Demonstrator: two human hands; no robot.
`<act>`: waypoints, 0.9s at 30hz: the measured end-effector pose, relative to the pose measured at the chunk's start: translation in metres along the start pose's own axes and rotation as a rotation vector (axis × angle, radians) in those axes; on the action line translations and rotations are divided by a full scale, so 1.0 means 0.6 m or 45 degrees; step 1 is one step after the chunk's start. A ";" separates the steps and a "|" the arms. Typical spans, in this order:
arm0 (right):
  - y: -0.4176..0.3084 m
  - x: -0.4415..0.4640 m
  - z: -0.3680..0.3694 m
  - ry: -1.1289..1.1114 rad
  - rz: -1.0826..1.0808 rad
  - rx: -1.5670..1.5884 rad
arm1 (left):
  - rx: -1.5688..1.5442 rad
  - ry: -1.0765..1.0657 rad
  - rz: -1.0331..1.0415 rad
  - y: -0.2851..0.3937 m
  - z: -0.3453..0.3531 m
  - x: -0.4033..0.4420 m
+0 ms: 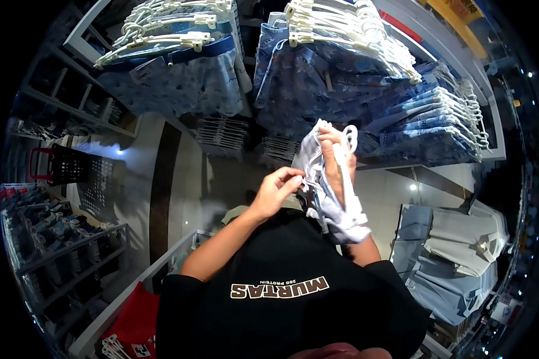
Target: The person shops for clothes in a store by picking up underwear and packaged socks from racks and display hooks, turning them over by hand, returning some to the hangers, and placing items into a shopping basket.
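- Head view: our right hand [333, 169] has its grip closed on a pale garment [335, 218], fingers curled over the upper edge of the cloth.
- Our left hand [274, 192] has thumb and fingertips pinched together at the garment's left side; they seem to take hold of a thin edge or cord there, too small for us to tell which.
- The pale garment is in front of our chest, held up off the floor, bunched and hanging down past our right wrist.
- A white hanger [344, 164] runs along our right hand, its rounded hook at the top and its lower end against the pale cloth.
- Below our hands we see our black T-shirt [221, 323], with large light lettering across it.
- Just beyond the right hand, blue patterned shorts [317, 81] hang in a close row from white clip hangers.
- To the left of that row hang more blue shorts [191, 81]; to the right, a layered set of blue garments [413, 113].
- Farther right lie grey clothes [455, 233], near a pale tiled floor [135, 203].
- Well apart on the left stands a dark basket [70, 166] with a red handle.
- At lower left, beside our sleeve, we see a red garment [135, 317].
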State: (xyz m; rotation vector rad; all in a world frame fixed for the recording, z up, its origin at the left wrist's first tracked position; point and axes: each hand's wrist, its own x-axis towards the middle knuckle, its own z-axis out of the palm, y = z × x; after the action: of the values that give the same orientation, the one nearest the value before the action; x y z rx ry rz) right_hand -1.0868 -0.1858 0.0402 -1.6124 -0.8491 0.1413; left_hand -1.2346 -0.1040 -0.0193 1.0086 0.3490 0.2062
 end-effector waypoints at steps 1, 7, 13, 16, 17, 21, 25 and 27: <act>0.005 0.004 0.005 -0.066 -0.066 -0.124 | -0.025 -0.064 0.002 -0.002 0.006 -0.002; 0.060 -0.013 0.009 -0.537 -0.250 -0.533 | -0.459 -0.201 -0.307 -0.036 -0.010 -0.004; 0.060 -0.036 0.017 -0.784 -0.249 -0.641 | -0.011 -0.170 -0.369 -0.016 -0.008 -0.018; 0.085 -0.044 0.028 -0.799 0.003 -0.565 | 0.113 -0.157 -0.347 -0.017 -0.012 -0.017; 0.085 -0.037 0.026 -0.758 -0.040 -0.518 | 0.130 -0.175 -0.345 -0.017 -0.016 -0.015; 0.056 -0.017 0.012 -0.631 -0.071 -0.269 | 0.175 -0.143 -0.230 0.001 -0.017 -0.009; 0.060 -0.004 -0.005 -0.424 0.033 -0.074 | 0.022 -0.022 -0.206 0.025 -0.014 0.004; 0.085 -0.012 -0.009 -0.318 0.237 0.091 | -0.001 -0.001 -0.163 0.023 -0.016 0.013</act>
State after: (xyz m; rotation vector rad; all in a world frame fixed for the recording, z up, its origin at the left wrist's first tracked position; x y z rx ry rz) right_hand -1.0667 -0.1938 -0.0070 -1.6256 -0.8712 0.5081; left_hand -1.2310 -0.0866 -0.0136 0.9817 0.4109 0.0904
